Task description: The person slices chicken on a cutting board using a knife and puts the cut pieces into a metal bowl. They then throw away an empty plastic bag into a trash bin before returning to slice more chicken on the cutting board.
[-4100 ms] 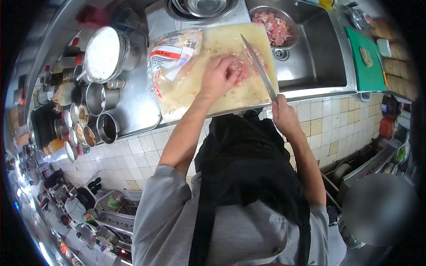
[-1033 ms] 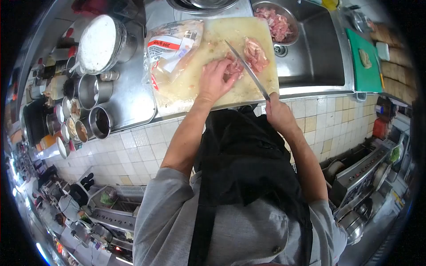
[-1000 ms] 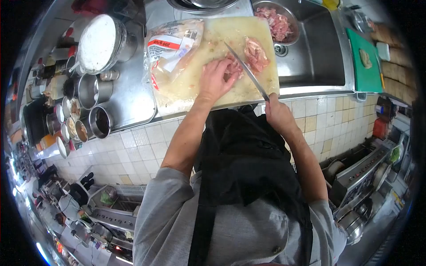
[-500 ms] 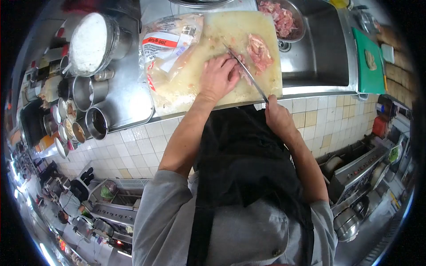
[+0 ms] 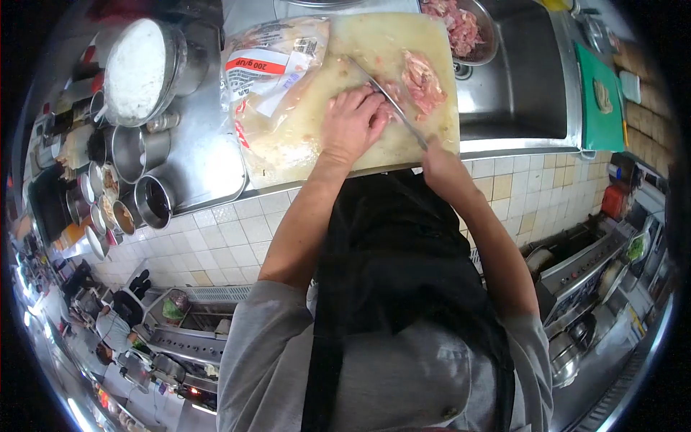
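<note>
In the head view, my right hand (image 5: 446, 173) is wrapped round the handle of a long knife (image 5: 403, 119), whose blade slants up and left across the cutting board (image 5: 367, 36). My left hand (image 5: 353, 124) has its fingers curled together, pressing on a piece of raw meat (image 5: 393, 91) beside the blade. That piece is partly hidden by the fingers and knife. Another pink raw piece (image 5: 423, 83) lies just right of the blade. To the left, a clear plastic bag (image 5: 277, 65) with a red and white label lies on the board.
A metal bowl of cut meat (image 5: 461, 32) stands at the sink's (image 5: 511, 86) left edge. Beyond the sink is a green board (image 5: 601, 115). At left are a bowl of white powder (image 5: 140, 68) and several metal pots (image 5: 140, 153). Another person (image 5: 115, 327) is far lower left.
My right hand has pushed the knife forward and slightly left, so its tip reaches farther up the board. My left hand stays on the meat, nearly still.
</note>
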Demonstrator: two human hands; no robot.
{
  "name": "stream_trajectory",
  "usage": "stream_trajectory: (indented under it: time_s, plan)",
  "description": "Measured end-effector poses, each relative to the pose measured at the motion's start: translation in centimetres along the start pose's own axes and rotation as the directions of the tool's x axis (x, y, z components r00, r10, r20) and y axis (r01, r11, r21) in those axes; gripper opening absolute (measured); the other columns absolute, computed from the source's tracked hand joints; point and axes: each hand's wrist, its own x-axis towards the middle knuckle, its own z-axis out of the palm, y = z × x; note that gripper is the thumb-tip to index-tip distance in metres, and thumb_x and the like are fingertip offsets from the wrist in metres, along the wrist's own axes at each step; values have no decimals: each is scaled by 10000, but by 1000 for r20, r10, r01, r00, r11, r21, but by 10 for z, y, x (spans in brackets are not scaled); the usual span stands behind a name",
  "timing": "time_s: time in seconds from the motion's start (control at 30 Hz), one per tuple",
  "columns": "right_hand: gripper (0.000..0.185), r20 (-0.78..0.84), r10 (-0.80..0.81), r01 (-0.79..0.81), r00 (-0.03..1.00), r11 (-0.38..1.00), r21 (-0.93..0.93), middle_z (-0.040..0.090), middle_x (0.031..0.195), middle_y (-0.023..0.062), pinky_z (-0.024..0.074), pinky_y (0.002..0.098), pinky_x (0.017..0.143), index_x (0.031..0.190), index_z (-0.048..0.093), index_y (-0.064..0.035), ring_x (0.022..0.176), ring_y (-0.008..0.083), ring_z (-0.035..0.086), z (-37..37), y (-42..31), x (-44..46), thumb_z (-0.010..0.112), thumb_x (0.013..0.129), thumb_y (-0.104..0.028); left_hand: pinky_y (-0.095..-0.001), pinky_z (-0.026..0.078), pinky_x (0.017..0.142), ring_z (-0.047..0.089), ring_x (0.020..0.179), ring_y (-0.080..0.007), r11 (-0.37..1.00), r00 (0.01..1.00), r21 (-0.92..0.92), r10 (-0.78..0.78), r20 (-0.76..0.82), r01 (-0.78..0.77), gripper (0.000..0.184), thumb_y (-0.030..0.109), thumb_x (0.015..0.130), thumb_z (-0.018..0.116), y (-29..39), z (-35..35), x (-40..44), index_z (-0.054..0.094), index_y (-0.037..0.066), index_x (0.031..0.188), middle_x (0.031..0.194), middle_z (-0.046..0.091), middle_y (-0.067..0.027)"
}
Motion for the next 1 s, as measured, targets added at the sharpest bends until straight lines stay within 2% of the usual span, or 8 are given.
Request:
stream_trajectory:
  time_s: [0.2,0.3,0.37,0.47,0.57,0.67,0.77,1.0]
  plan:
    - [186,-24,45,-47,999,992,-118,658,769,322,515,636,701,1082,411,-10,762,537,651,1,26,-45,484,1014,-167,-406,476,863,623,1023,-246,999,999,-26,-26,-39,25,241,221,780,753,-2,3,-1,711,161,1009,1133,666,-13]
    - [188,-60,21,-33,998,979,-204,658,771,324,512,634,685,1074,411,-11,764,540,647,-16,26,-40,486,1019,-174,-402,468,897,611,1066,-250,989,997,-142,-60,-53,52,272,251,765,769,3,-6,-3,708,166,1016,1134,663,-10]
    - [190,-120,15,-33,993,989,-145,657,772,325,508,637,685,1072,412,-12,764,542,646,-24,16,-36,491,1018,-176,-406,449,939,590,1116,-256,960,971,-232,-191,-141,155,327,279,749,791,10,-18,3,698,164,1041,1132,661,-14]
    - [195,-190,16,-30,982,997,-71,653,768,327,502,642,684,1070,417,-14,760,541,645,-27,8,-36,506,1013,-178,-417,433,950,571,1149,-256,991,996,-107,-84,-23,82,337,279,762,788,1,-3,-4,685,162,1060,1133,663,-21]
    - [193,-159,6,-16,987,998,-58,653,761,320,502,641,671,1067,426,-20,752,540,645,-27,-8,-45,519,1009,-178,-417,434,934,593,1099,-265,994,995,-51,-91,28,93,350,268,764,783,-3,2,-5,684,163,1083,1142,669,-24]
    - [197,-155,11,-14,988,1000,-19,651,748,320,505,638,654,1075,430,-22,738,539,645,-16,-9,-49,523,1007,-181,-410,438,915,618,1039,-265,961,982,-206,-175,68,186,341,261,774,772,4,-11,-6,691,170,1093,1139,677,-26]
    - [198,-138,-6,4,990,1000,-8,646,727,321,509,638,647,1083,431,-21,721,540,644,-4,-3,-53,531,1002,-172,-398,439,902,635,1002,-254,982,996,-178,-80,-49,70,349,256,775,774,1,-6,-5,694,166,1103,1128,684,-27]
    - [204,-126,2,-2,992,1000,3,640,710,327,515,637,644,1096,425,-1,723,545,645,13,7,-55,533,993,-140,-365,452,897,649,1046,-230,988,994,-112,-107,-19,104,323,241,801,777,1,-1,1,717,138,1101,1130,702,-36]
